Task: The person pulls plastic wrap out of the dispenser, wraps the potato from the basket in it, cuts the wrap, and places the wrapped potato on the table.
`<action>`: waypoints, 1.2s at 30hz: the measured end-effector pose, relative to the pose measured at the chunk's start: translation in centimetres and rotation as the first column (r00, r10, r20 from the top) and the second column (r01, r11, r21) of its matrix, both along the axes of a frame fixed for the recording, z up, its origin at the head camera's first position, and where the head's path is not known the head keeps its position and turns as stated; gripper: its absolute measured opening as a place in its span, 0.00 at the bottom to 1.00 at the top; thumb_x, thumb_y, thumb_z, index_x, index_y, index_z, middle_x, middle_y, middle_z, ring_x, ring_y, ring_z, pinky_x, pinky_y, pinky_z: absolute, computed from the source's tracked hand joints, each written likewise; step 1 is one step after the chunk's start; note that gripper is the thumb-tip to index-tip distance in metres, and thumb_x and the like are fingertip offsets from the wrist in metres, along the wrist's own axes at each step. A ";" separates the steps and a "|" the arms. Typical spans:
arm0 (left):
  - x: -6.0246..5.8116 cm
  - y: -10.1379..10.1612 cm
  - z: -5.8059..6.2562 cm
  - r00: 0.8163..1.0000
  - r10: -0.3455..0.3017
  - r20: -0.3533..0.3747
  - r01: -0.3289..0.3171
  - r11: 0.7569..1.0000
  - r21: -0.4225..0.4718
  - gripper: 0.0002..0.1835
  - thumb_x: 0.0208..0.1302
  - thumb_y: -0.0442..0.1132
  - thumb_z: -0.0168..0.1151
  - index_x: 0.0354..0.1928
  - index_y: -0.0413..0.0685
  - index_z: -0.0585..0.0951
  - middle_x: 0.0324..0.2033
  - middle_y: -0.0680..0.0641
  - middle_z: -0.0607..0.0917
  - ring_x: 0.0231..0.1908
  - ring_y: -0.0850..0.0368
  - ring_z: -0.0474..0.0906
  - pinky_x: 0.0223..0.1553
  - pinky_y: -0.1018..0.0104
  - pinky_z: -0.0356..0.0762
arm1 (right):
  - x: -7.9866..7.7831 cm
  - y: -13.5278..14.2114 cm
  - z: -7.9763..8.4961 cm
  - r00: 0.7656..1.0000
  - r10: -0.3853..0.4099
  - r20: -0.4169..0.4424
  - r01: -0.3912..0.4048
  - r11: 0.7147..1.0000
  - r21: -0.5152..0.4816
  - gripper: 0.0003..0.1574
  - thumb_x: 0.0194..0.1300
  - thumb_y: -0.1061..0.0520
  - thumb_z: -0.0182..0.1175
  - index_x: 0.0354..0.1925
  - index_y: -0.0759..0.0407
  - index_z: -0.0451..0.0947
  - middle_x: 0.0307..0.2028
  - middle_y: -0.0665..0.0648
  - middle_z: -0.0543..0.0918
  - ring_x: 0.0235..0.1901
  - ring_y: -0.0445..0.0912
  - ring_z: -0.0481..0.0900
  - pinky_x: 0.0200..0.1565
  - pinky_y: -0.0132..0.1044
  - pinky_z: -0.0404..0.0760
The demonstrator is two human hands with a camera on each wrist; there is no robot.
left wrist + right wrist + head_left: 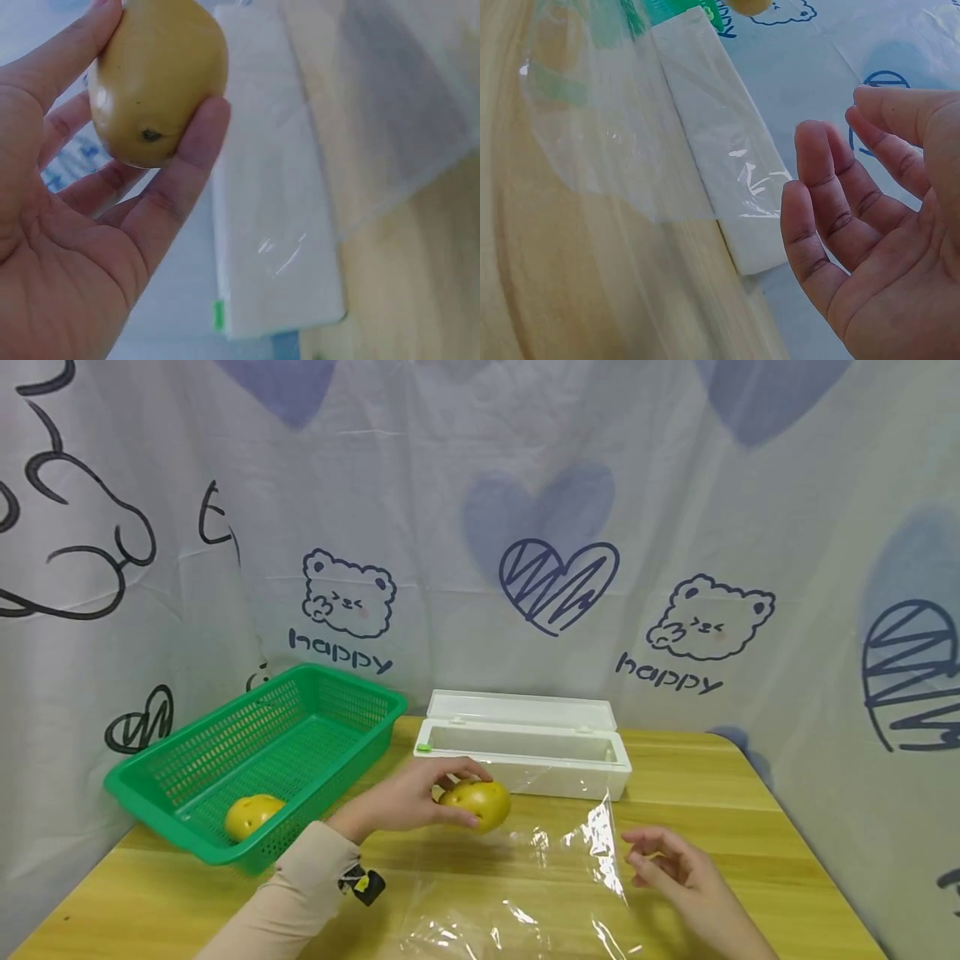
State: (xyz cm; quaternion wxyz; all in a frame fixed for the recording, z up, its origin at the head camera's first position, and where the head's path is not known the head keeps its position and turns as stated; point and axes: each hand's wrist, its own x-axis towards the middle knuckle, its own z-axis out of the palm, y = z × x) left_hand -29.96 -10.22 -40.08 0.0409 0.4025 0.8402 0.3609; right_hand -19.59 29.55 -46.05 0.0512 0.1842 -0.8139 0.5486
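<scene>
A yellow potato-like item, most likely a potato (483,804), is pinched between the thumb and fingers of my left hand (420,793), above the table. The left wrist view shows the potato (161,75) with a small dark spot near its lower end. Clear plastic wrap (525,868) spreads over the table front and reaches up to the white wrap box (517,777). To the right of the film, my right hand (686,881) has loosely bent fingers and nothing in them. In the right wrist view the film (622,165) lies apart from that hand.
A green plastic basket (217,852) stands at the left with another potato (253,816) inside. The white box's lid (521,708) is raised at the back, with a green tab (424,748) at its left corner. A printed curtain (450,485) hangs behind the wooden table (720,793).
</scene>
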 end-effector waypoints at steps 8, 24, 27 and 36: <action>0.9 2.8 -2.5 0.997 -0.067 0.031 0.069 0.996 -0.054 0.30 0.64 0.51 0.79 0.66 0.56 0.81 0.61 0.52 0.87 0.58 0.59 0.83 0.59 0.68 0.83 | 0.0 0.6 -0.2 0.999 -0.043 0.016 0.042 0.999 0.013 0.18 0.82 0.62 0.58 0.62 0.72 0.76 0.48 0.48 0.87 0.40 0.45 0.89 0.45 0.37 0.91; 2.3 6.5 -4.4 0.992 -0.123 0.019 0.124 0.980 -0.153 0.29 0.62 0.55 0.79 0.63 0.62 0.81 0.54 0.56 0.89 0.48 0.70 0.79 0.53 0.74 0.79 | -0.4 0.8 -0.9 0.990 -0.078 0.114 0.078 0.997 0.006 0.18 0.81 0.61 0.58 0.62 0.70 0.77 0.49 0.47 0.86 0.44 0.38 0.88 0.46 0.35 0.91; 2.4 6.7 -4.7 0.991 -0.135 -0.013 0.131 0.977 -0.171 0.28 0.61 0.56 0.79 0.62 0.63 0.81 0.53 0.57 0.89 0.48 0.70 0.79 0.55 0.73 0.77 | -0.4 0.7 -0.7 0.985 -0.092 0.144 0.091 0.996 0.016 0.19 0.82 0.59 0.59 0.63 0.69 0.77 0.49 0.50 0.86 0.44 0.39 0.88 0.46 0.34 0.90; 2.8 7.0 -5.0 0.988 -0.151 -0.017 0.146 0.972 -0.187 0.27 0.61 0.57 0.79 0.61 0.64 0.82 0.54 0.59 0.88 0.49 0.70 0.79 0.55 0.73 0.78 | -0.3 0.7 -0.7 0.986 -0.083 0.144 0.079 0.996 0.032 0.19 0.81 0.59 0.59 0.62 0.69 0.77 0.48 0.56 0.85 0.42 0.41 0.87 0.46 0.35 0.91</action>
